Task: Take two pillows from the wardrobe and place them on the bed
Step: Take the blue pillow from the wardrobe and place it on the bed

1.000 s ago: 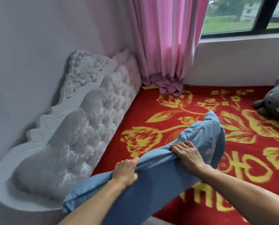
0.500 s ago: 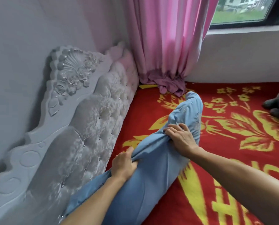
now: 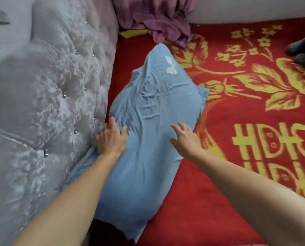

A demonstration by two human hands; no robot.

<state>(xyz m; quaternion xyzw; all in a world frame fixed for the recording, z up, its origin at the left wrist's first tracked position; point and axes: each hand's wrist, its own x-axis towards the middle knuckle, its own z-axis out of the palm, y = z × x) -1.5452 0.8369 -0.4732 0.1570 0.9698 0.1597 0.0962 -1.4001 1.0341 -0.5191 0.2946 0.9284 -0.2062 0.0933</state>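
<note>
A light blue pillow [image 3: 148, 125] with a white butterfly print lies flat on the red and yellow bed cover [image 3: 237, 121], its left side against the grey tufted headboard [image 3: 47, 96]. My left hand [image 3: 111, 139] rests on the pillow's left edge by the headboard, fingers spread and pressing the fabric. My right hand [image 3: 185, 137] hovers at the pillow's right side with fingers apart, holding nothing. Only this one pillow is in view.
A pink curtain's bunched hem [image 3: 162, 23] lies on the bed at the top centre. A grey plush toy [image 3: 304, 48] sits at the far right edge. A white wall runs behind the bed at the top right.
Both hands gripped the pillow bunched up and lifted a second ago. Now it lies flat on the bed by the headboard, and both hands have let go and opened.
</note>
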